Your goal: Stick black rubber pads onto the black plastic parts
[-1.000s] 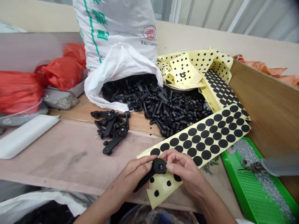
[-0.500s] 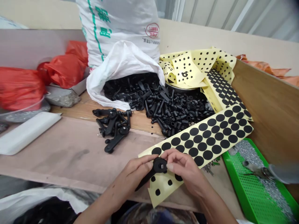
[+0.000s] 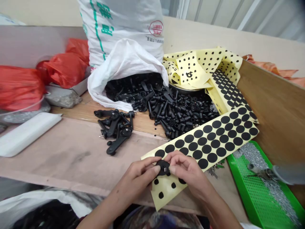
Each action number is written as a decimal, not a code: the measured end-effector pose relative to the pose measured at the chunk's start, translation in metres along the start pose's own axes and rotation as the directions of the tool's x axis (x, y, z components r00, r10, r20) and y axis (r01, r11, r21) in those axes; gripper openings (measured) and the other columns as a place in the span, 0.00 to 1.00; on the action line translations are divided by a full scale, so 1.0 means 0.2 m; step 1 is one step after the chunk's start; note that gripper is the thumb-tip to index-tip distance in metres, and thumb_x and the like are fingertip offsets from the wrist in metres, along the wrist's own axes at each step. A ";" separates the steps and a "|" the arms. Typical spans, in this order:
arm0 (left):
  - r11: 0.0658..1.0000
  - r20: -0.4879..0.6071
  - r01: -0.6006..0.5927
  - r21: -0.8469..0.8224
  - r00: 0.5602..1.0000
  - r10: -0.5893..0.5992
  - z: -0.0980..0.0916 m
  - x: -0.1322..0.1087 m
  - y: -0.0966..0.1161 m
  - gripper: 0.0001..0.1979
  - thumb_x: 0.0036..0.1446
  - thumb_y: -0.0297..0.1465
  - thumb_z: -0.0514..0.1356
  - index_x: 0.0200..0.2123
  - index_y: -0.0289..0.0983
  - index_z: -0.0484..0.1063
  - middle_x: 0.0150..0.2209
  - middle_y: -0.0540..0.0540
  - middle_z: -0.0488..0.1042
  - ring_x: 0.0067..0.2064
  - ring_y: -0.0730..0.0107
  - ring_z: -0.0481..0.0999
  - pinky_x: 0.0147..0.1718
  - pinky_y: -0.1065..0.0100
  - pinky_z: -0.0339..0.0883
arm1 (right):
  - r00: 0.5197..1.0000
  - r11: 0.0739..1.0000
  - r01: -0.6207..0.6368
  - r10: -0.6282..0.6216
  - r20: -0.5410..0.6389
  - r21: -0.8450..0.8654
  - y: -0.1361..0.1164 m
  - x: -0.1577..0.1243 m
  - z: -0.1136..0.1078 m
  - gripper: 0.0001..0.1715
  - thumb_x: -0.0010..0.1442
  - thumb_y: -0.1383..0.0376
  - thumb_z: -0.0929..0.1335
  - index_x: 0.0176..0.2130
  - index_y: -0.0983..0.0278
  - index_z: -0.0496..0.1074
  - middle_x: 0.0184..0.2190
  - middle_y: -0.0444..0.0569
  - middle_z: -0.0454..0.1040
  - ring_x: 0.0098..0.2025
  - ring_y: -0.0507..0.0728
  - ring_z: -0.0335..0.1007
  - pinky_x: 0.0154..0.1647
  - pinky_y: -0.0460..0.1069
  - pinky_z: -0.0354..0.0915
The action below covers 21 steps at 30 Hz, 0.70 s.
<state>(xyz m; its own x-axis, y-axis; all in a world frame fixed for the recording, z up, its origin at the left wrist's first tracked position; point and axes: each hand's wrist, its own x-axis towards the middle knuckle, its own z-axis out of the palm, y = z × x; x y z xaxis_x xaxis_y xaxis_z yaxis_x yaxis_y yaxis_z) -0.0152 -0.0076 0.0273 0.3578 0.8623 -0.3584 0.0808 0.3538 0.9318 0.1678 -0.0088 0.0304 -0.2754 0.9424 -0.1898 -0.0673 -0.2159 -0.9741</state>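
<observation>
My left hand (image 3: 137, 176) and my right hand (image 3: 184, 170) meet over the near edge of the bench, both pinched on one black plastic lever (image 3: 162, 167) with a round head. Most of its arm is hidden behind my left fingers. Under my hands lies a yellow backing sheet (image 3: 207, 143) covered with round black stickers. A small heap of the same black levers (image 3: 115, 127) lies on the bench to the left.
A white woven sack (image 3: 124, 35) spills many black plastic parts (image 3: 171, 108) at the back. More dotted yellow sheets (image 3: 202, 68) lie behind. A green perforated tray (image 3: 259, 194) with small metal screws and a tool is at right. Red bags (image 3: 21, 86) sit at left.
The lever has turned in my hands: its long arm, earlier sticking down to the left, is now mostly hidden behind my left fingers. The camera shifted slightly.
</observation>
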 end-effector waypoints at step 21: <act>0.987 -0.155 -0.049 -0.152 0.988 0.025 0.02 -0.07 -0.05 0.17 0.51 0.38 0.61 0.43 0.35 0.70 0.23 0.52 0.71 0.24 0.74 0.68 0.25 0.75 0.61 | 0.996 0.996 -0.078 0.076 0.042 0.047 0.10 0.03 0.04 0.15 0.56 0.58 0.69 0.35 0.61 0.60 0.30 0.41 0.67 0.28 0.50 0.69 0.32 0.46 0.65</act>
<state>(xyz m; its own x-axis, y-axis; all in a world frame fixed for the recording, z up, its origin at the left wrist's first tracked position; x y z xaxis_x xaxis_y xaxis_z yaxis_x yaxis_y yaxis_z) -0.0172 -0.0251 0.0238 0.2113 0.9167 -0.3391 -0.0795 0.3619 0.9288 0.1562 -0.0089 0.0111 -0.3194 0.9119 -0.2577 -0.0909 -0.3002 -0.9495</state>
